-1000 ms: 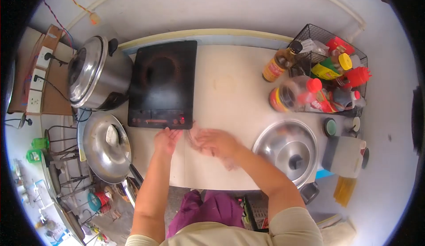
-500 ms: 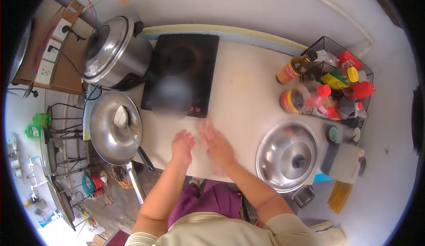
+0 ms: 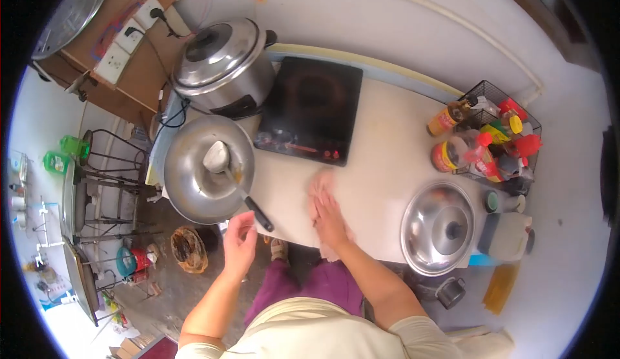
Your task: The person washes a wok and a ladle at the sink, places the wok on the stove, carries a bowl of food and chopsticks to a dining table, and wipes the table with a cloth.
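My right hand (image 3: 329,222) lies flat with stretched fingers on a pinkish cloth (image 3: 323,181), which rests on the pale countertop (image 3: 387,139) below the black induction cooktop (image 3: 311,110). My left hand (image 3: 239,239) is raised near the counter's front edge, fingers curved and apart, nothing in it. Just above that hand, the black handle of a ladle (image 3: 217,157) sticks out of the steel wok (image 3: 187,181). Red lights show on the cooktop's front panel.
A steel pot with a lid (image 3: 226,68) stands left of the cooktop. At the right are a domed lid (image 3: 437,228), sauce bottles (image 3: 445,120), a wire basket (image 3: 482,91) and a plastic jug (image 3: 507,236). Power sockets (image 3: 113,62) are at upper left.
The view has turned, shifting the cooktop and wok rightward. My left hand has left the cooktop's front edge and come nearer the wok's handle. My right hand stays on the cloth.
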Demonstrator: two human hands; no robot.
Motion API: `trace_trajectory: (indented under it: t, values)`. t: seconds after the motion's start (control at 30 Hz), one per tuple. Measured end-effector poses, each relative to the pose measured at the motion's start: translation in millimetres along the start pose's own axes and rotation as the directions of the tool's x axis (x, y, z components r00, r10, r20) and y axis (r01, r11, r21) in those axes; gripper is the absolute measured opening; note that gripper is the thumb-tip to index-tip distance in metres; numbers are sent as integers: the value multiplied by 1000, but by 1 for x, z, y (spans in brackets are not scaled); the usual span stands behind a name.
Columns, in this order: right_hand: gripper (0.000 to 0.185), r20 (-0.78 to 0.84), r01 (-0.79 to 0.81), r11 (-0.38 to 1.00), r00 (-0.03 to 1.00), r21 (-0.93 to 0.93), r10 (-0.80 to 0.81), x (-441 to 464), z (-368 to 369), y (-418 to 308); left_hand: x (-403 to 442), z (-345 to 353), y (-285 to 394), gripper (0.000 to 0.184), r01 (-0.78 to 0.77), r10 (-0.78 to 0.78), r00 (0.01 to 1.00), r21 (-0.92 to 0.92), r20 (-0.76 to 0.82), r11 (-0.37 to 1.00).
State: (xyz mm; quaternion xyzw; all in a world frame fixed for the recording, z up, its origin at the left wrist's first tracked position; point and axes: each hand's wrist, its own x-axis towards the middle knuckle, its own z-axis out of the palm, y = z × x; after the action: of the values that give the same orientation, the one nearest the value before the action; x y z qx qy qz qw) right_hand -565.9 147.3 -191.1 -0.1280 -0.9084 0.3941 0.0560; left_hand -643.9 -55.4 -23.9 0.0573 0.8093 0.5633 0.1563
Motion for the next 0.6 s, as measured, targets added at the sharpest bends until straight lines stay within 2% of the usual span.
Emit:
trace_trajectory:
  t: [0.1, 0.13, 0.2, 0.23, 0.27, 0.3, 0.33, 0.37, 0.47, 0.5, 0.53, 0.6]
  values:
    - [47, 86, 161, 985, 982, 59, -165, 18, 29, -10, -7, -44, -31, 31, -100, 130, 986, 262, -101, 960]
    - [43, 43, 43, 975, 998, 216, -54, 22, 36, -13, -9, -59, -42, 31, -124, 172, 978, 339, -117, 933]
    - [37, 19, -159, 841, 984, 518, 175, 33, 44, -24, -16, -81, -64, 31, -58, 111, 981, 306, -159, 950]
    - [34, -117, -114, 878, 975, 465, 189, 37, 30, -57, -18, -88, -77, 31, -6, 56, 980, 255, -189, 967]
    - [37, -38, -181, 886, 975, 426, 218, 39, 21, -88, -20, -94, -92, 30, 47, -3, 977, 204, -212, 978]
    - [41, 38, -246, 892, 967, 381, 250, 39, 13, -115, -20, -97, -117, 34, 138, -125, 977, 66, -172, 988]
    - [44, 112, -307, 894, 952, 328, 285, 41, 13, -132, -21, -97, -110, 38, 239, -250, 960, -100, -122, 966]
    - [46, 65, -244, 933, 970, 263, 235, 40, 25, -142, -23, -97, -113, 41, 299, -313, 947, -173, -65, 939]
    - [45, 185, -308, 950, 937, 46, 295, 44, 39, -168, -21, -95, -99, 48, 549, -516, 835, -350, 193, 759]
    - [41, 153, -292, 956, 945, -4, 290, 42, 46, -169, -18, -91, -112, 51, 589, -525, 808, -363, 268, 722]
    - [40, 159, -297, 954, 941, -32, 298, 40, 48, -174, -13, -89, -111, 50, 600, -530, 800, -380, 282, 704]
    - [38, 167, -309, 947, 932, -90, 320, 34, 46, -186, -6, -83, -98, 43, 631, -557, 769, -513, 314, 583]
